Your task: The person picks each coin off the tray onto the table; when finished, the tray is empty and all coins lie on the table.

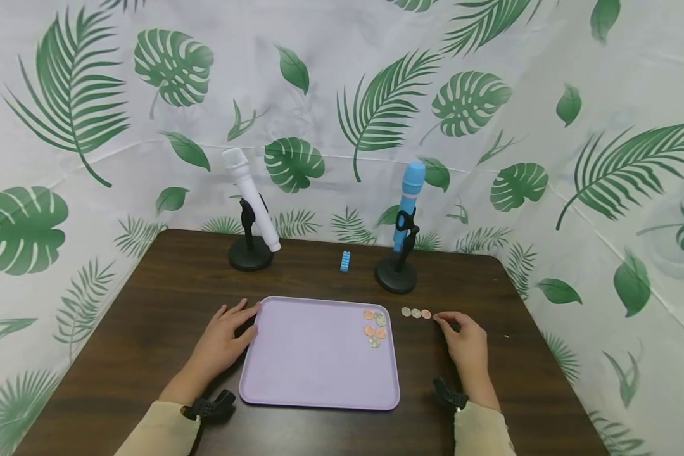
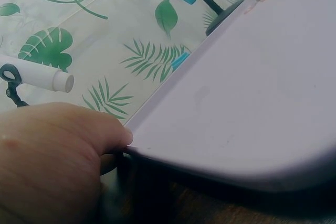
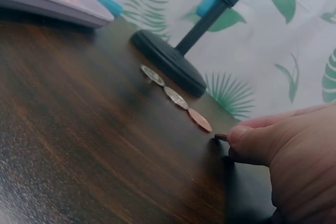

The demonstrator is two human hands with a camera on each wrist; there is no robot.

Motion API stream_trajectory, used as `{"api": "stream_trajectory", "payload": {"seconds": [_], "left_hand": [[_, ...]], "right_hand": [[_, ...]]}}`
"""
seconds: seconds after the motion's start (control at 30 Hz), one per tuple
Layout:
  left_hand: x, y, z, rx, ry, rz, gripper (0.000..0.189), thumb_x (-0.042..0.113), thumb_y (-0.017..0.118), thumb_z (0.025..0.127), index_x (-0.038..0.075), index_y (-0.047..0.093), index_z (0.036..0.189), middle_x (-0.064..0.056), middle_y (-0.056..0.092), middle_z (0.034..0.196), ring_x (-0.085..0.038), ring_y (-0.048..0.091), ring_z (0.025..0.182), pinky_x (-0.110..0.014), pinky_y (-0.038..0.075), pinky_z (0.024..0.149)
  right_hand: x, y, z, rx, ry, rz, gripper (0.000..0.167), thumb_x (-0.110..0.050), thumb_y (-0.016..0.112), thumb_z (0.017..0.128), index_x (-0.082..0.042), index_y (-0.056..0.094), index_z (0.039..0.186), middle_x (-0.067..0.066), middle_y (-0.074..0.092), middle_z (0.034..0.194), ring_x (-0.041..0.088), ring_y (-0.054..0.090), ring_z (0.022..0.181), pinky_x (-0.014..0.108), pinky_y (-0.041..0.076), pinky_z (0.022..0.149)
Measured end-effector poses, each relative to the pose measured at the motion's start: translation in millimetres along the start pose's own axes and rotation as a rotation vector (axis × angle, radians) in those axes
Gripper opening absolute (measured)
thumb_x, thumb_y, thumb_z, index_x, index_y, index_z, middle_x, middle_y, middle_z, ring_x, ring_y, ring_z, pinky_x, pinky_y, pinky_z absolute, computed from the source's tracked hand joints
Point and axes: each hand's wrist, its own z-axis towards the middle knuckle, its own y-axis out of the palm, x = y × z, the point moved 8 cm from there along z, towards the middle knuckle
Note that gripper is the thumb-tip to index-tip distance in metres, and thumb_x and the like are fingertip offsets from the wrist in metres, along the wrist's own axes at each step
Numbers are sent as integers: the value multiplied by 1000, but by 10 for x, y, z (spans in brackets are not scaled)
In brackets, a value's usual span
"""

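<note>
My right hand (image 1: 468,342) pinches a coin (image 3: 221,137) between thumb and fingertips, just above the tabletop. The coin is seen nearly edge-on in the right wrist view. Beside it, two silvery coins (image 3: 176,98) and a copper coin (image 3: 200,120) lie in a row on the table. To their left is a lilac tray (image 1: 319,404), with several copper and silvery coins (image 1: 368,330) near its right side. My left hand (image 1: 223,339) lies along the tray's left edge, fingers extended, its thumb touching the rim in the left wrist view.
Behind the tray stand a white microphone (image 1: 253,199) and a blue microphone (image 1: 408,201) on black stands (image 1: 396,275). A small blue toy brick (image 1: 345,261) lies between them on the dark wooden table (image 1: 165,278). A leaf-patterned cloth (image 1: 319,82) hangs behind.
</note>
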Motion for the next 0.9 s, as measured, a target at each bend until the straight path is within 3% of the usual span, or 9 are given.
{"api": "stream_trajectory", "payload": {"seconds": [0.2,0.73,0.9], "left_hand": [[0,-16,-7,-14,-16,-11,53,21,71,105,11,62,155,-16,61,159,-42,45,159,-71,18,134],[-13,5,-4,-30,-36,-9,53,21,70,105,12,60,157,-13,60,161,-41,43,160,-69,16,135],[12,-16,-13,-24,-31,0,53,22,70,106,11,61,156,-15,60,160,-42,44,160,-70,17,134]], "right_hand": [[-47,21,-14,-20,-10,-38,10,-19,81,100,-12,85,106,13,80,107,39,75,108,58,58,94],[-29,41,-7,-63,-1,-96,17,-22,77,102,-11,84,114,13,73,107,31,68,94,43,49,78],[-72,33,-23,-30,4,-73,18,-22,78,102,-10,83,114,13,72,105,32,67,92,42,48,77]]}}
